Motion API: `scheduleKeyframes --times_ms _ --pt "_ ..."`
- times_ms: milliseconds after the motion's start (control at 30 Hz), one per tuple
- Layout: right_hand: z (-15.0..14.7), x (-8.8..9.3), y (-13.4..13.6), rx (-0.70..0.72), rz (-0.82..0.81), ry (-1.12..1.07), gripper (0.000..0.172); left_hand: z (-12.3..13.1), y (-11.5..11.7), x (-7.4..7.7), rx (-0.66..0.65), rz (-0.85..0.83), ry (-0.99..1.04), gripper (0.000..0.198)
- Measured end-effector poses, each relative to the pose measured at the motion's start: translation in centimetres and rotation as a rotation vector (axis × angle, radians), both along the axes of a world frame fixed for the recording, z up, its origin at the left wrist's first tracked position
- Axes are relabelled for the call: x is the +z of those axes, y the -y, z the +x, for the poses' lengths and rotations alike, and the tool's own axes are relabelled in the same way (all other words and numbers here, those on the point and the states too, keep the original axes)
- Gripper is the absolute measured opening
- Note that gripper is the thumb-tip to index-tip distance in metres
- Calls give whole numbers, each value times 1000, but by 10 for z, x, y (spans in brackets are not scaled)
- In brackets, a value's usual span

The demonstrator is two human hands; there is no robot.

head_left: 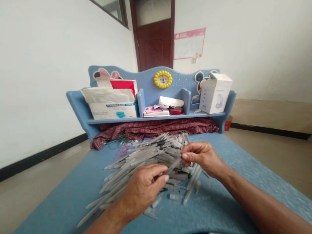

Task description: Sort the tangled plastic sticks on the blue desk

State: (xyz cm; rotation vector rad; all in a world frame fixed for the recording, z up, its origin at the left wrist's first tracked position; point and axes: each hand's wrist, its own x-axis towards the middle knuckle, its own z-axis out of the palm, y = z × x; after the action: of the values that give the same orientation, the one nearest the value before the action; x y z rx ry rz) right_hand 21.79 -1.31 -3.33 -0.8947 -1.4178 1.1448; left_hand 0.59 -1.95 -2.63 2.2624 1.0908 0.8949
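A translucent pen [174, 165] slants between my two hands above a heap of similar pens. My left hand [148, 183] pinches its lower end between thumb and fingers. At its upper end, the thumb and fingertips of my right hand [201, 157] are closed on it. The heap of pens [143, 156] spreads across the blue desk, most with greyish clear barrels and some with dark parts. Below my hands lie a loose pen cap [175, 197] and other small clear pieces. Part of the heap is hidden behind my left hand.
Behind the heap, checked cloth [158, 127] lies under a blue shelf [156, 120]. The shelf bears a mask box [112, 110], papers [156, 112], a red round tin [175, 111] and a white carton [215, 94]. A yellow-rimmed clock [163, 79] is fixed to the backboard.
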Motion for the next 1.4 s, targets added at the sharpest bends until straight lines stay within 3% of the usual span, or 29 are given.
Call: scheduleKeyframes --times_ms 167,400,533,800,1067,1400 --pt "1 -2 0 3 13 14 20 0 1 1 -47 -46 -101 22" --pt "2 -4 1 37 21 29 19 1 1 7 -117 -378 3 26" --pt "4 -6 1 74 3 3 18 1 0 9 -123 -435 22 25" --pt "8 -3 1 150 -115 -89 23 0 0 10 -143 -456 51 22" --pt "11 -7 0 101 -96 50 21 1 1 11 -128 -446 1 20" --pt "15 -6 -1 199 -19 264 27 0 -2 7 -157 -332 -136 18"
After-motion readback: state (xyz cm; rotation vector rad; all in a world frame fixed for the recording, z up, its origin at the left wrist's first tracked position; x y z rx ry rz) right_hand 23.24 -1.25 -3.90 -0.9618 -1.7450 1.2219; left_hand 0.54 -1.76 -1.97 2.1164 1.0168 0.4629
